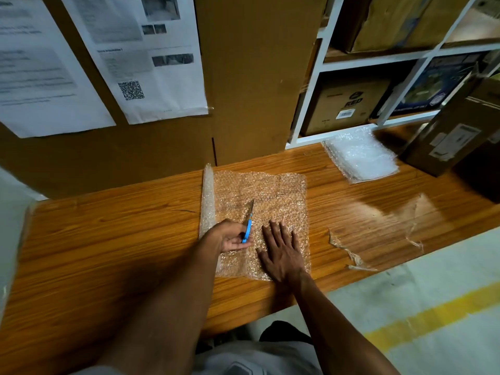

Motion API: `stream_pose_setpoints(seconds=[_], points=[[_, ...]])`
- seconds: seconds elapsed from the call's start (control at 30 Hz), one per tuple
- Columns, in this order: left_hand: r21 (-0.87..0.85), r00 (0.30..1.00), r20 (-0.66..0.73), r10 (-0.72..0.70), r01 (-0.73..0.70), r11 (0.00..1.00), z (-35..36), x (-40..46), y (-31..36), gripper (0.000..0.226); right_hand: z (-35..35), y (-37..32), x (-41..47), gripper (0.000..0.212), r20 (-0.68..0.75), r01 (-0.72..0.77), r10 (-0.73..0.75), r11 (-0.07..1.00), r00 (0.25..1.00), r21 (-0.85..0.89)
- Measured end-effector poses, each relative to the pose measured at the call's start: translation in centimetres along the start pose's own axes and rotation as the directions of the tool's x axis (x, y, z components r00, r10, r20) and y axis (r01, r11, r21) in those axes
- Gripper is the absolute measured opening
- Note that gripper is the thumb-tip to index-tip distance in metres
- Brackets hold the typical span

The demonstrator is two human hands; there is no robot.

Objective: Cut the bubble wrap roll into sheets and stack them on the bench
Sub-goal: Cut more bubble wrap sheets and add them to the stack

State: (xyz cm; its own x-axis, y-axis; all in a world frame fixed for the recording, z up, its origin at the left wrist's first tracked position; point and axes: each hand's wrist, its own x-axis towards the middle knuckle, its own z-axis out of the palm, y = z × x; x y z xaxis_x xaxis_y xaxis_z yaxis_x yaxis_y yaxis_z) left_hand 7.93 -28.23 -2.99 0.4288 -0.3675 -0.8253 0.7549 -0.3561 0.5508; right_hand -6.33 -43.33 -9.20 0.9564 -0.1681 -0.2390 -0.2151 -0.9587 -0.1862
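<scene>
Bubble wrap roll [207,197] lies near the middle of the wooden tabletop [108,239], only a thin tube of it left wound, and its unrolled stretch [266,193] spreads flat just to the right of the roll. The left hand [231,237] sits right beside the roll's near end, fingers curled round the blue handles of the scissors [248,222], and the blades reach forward over the wrap, close together, so it looks like the cut is running up from the near edge, parallel to the roll. How far the cut has gone I cannot tell; the wrap is too clear to show a slit. The right hand [281,250] lies on the loose stretch, to the right of the roll, fingers straight and spread, pressing it flat.

Well to the right of the roll and further back, a stack of cut sheets [361,155] already rests against the white shelving [311,104], so a good share of the job is done. Scraps of clear film [349,253] litter the tabletop to the right of the roll. By my reading, this sheet must be severed and stacked, and little roll remains after it.
</scene>
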Motion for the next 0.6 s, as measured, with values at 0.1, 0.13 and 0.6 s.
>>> stream_pose_setpoints(seconds=[0.1,0.13,0.6], points=[[0.005,1.0,0.015,-0.006,0.006,1.0,0.2,-0.3,0.2,0.019,-0.2,-0.4,0.1,0.07,-0.059,-0.013,0.016,0.998,0.998,0.064],[0.006,1.0,0.028,-0.012,0.011,1.0,0.3,-0.3,0.3,0.018,-0.3,-0.4,0.3,0.068,-0.086,-0.014,0.021,0.997,0.996,0.077],[-0.004,1.0,0.008,-0.011,0.011,1.0,1.2,1.2,3.2,0.018,-0.4,1.9,4.3,0.073,-0.101,-0.06,0.059,0.998,0.993,-0.014]])
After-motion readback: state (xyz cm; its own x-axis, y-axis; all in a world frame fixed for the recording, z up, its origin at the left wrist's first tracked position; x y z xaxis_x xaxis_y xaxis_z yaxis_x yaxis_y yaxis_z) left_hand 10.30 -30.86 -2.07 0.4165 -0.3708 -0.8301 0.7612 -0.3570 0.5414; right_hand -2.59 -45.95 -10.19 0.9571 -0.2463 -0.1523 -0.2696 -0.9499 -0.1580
